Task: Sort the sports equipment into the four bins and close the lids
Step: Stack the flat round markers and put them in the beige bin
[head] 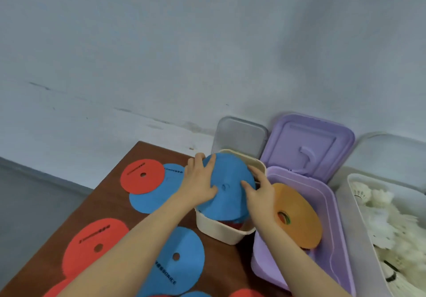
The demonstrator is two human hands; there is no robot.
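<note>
Blue disc point(227, 181) pressed into cream bin point(221, 229) by left hand point(199, 179) and right hand point(259, 193), fingers spread flat; orange discs point(297, 216) and shuttlecocks point(382, 223) binned, table discs point(143, 175) and all lids left.
</note>
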